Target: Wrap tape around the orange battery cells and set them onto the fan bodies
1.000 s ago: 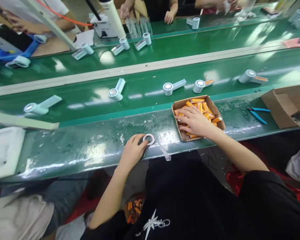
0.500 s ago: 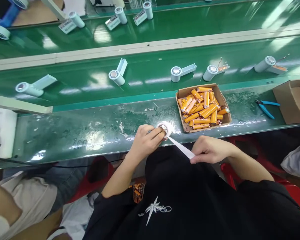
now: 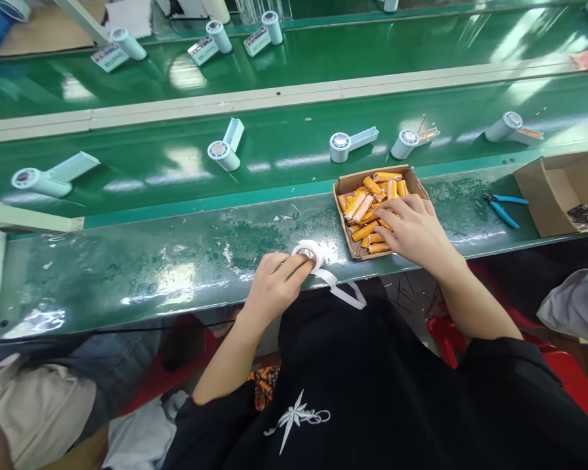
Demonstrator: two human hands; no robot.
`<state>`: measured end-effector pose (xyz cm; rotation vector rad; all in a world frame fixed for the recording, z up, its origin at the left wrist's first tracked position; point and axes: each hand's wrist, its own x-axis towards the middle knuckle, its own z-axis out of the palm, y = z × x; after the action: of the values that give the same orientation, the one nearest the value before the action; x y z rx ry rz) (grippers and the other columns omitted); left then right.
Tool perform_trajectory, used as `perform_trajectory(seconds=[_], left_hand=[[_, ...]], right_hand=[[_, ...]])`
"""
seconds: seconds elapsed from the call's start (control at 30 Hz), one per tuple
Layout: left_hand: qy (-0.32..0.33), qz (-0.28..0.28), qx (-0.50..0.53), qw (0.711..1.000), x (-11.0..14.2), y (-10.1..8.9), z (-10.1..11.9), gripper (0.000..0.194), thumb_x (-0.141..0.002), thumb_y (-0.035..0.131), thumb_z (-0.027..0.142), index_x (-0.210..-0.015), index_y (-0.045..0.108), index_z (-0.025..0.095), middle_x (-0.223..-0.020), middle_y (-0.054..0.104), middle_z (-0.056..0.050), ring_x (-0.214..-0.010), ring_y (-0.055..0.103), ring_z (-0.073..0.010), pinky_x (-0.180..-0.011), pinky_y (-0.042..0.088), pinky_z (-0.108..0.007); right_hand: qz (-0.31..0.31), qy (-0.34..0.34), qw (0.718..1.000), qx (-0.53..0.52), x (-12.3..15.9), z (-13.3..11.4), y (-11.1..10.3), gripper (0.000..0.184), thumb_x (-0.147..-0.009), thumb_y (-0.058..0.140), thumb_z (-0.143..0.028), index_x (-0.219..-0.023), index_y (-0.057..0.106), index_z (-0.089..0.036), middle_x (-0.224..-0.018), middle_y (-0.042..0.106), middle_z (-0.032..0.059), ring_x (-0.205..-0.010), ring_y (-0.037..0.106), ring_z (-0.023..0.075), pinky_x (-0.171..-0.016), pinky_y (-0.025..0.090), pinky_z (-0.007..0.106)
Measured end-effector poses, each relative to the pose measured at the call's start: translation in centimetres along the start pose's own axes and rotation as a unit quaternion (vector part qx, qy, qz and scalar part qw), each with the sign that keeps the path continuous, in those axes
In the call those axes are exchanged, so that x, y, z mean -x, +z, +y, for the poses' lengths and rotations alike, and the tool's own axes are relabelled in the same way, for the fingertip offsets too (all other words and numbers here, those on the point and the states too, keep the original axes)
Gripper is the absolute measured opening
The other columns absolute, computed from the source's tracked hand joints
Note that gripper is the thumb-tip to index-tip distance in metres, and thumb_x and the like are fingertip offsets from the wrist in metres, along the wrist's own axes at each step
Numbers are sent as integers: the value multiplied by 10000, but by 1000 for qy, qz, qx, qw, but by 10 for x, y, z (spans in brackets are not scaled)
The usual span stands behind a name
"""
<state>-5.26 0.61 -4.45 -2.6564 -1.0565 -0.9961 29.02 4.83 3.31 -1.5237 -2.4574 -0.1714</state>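
Head view, left hand [image 3: 277,284] on tape roll [image 3: 315,247], right hand [image 3: 420,234] over orange cylinders [image 3: 362,209], grips partly hidden, unclear.

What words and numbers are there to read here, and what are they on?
"FAN": end of the label on the top-left blue device; the rest is too blurred.
Labels on the second blue device and third blue device: too small to read surely.
Faint marks on the green bench: unreadable.
Shirt's white stitching: no clear word.
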Motion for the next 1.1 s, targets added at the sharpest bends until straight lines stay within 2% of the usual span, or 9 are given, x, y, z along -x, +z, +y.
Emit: perform_trajectory(seconds=[0.17, 0.4, 0.53, 0.6, 0.67, 0.8, 0.87, 0.93, 1.1], left_hand=[[7, -20, 3, 1000, -2, 2, 3, 364, -1038, 592, 55, -1323, 723, 241, -1136, 833, -83, -999, 664, -237, -878, 501, -397], [33, -16, 6, 999, -13, 5, 9, 286, -1040, 609, 43, -1231, 748, 204, -1103, 833, -78, -981, 649, -227, -866, 491, -382], [30, -17, 12, 999, -14, 6, 10, 284, -1041, 624, 54, -1240, 756, 208, -1106, 837, -74, -993, 658, -225, -872, 503, -381], [30, -18, 15, 999, -13, 8, 11, 296, -1036, 632, 53, -1256, 758, 206, -1121, 841, -75, -998, 663, -227, -862, 507, -383], [33, -21, 16, 999, -13, 8, 12, 300, -1036, 633, 51, -1262, 761, 203, -1139, 844, -75, -994, 665, -227, -848, 509, -383], [38, -47, 34, 998, -16, 8, 15, 356, -1041, 625, 48, -1309, 767, 233, -1172, 844, -72, -1021, 684, -221, -870, 530, -372], [46, -55, 41, 997, -21, 7, 17, 369, -1042, 623, 40, -1316, 768, 240, -1167, 843, -65, -1029, 690, -221, -872, 534, -368], [62, -56, 38, 996, -26, 5, 20, 351, -1048, 619, 35, -1291, 770, 237, -1148, 843, -52, -1017, 686, -217, -860, 533, -368], [99, -62, 13, 993, -35, -1, 27, 264, -1059, 656, 69, -1244, 764, 225, -1141, 835, -35, -982, 654, -204, -870, 524, -365]], right_hand=[[11, -6, 1000, -12, -12, -5, 22, 370, -1069, 625, -326, -1418, 729, -263, -1493, 710, 145, -1360, 536, 422, -1145, 440, 640], [-29, -33, 999, -12, -36, -13, 34, 252, -1105, 556, -234, -1232, 774, -234, -1305, 776, 140, -1290, 643, 357, -1149, 477, 598], [17, 22, 989, -148, -41, -5, 34, 269, -1119, 567, -332, -1300, 730, -219, -1248, 784, 134, -1220, 711, 340, -1110, 554, 579], [66, 73, 957, -272, -38, -1, 30, 354, -1129, 557, -438, -1394, 682, -240, -1236, 778, 112, -1159, 743, 300, -1059, 612, 536], [109, 113, 905, -395, -31, -1, 25, 429, -1112, 580, -568, -1423, 658, -282, -1215, 774, 76, -1094, 762, 250, -1004, 656, 467], [137, 160, 799, -563, -14, -13, 16, 524, -902, 825, -730, -1152, 663, -300, -1083, 766, 27, -972, 785, 216, -867, 708, 395], [127, 167, 766, -608, -6, -21, 14, 595, -792, 934, -711, -1042, 593, -292, -1048, 758, 11, -915, 792, 209, -813, 720, 388], [118, 163, 768, -609, 3, -29, 15, 621, -758, 965, -696, -1015, 572, -291, -1022, 759, 4, -891, 796, 209, -807, 724, 394], [181, 152, 844, -481, 23, -43, 25, 452, -867, 879, -687, -970, 718, -278, -927, 807, 45, -888, 809, 253, -839, 706, 439]])
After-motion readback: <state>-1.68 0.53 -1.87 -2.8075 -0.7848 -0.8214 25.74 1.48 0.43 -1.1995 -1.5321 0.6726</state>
